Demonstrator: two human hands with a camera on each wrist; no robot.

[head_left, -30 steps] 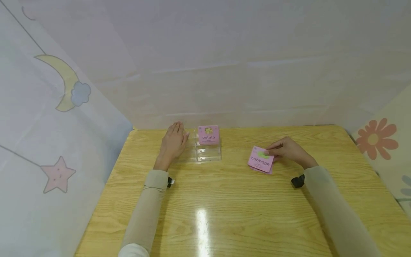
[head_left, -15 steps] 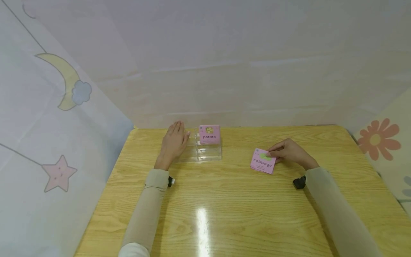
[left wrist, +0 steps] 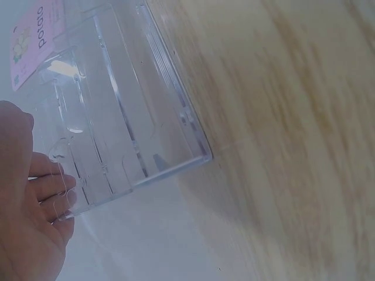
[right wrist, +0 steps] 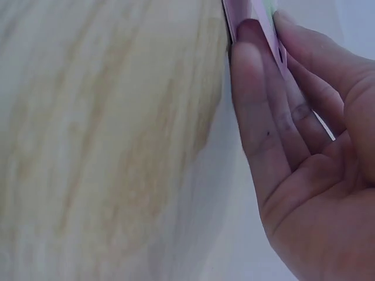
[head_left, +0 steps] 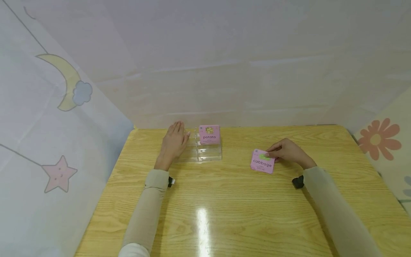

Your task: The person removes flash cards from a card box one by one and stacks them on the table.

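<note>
My right hand (head_left: 289, 153) pinches a small stack of pink flash cards (head_left: 262, 166) marked "cabbage", with the thumb on the printed face. From the right wrist view, the fingers of that hand (right wrist: 316, 146) lie behind the cards (right wrist: 252, 20), whose edges are parted. My left hand (head_left: 172, 145) rests at the left side of a clear stepped card stand (head_left: 208, 154), fingers stretched forward. In the left wrist view the fingertips show through the clear plastic of the stand (left wrist: 123, 105). A pink "potato" card (head_left: 209, 135) leans in the stand's upper right slot.
The wooden table (head_left: 224, 207) reaches back to a pale fabric wall (head_left: 205, 71). Side walls carry a printed moon (head_left: 65, 82), a star (head_left: 60, 174) and a flower (head_left: 379, 139). Dark wrist cameras sit at both sleeves.
The cards in my right hand have shifted slightly rightward and come into closer alignment, with less of the lower ones showing. My left hand and the stand hold still.
</note>
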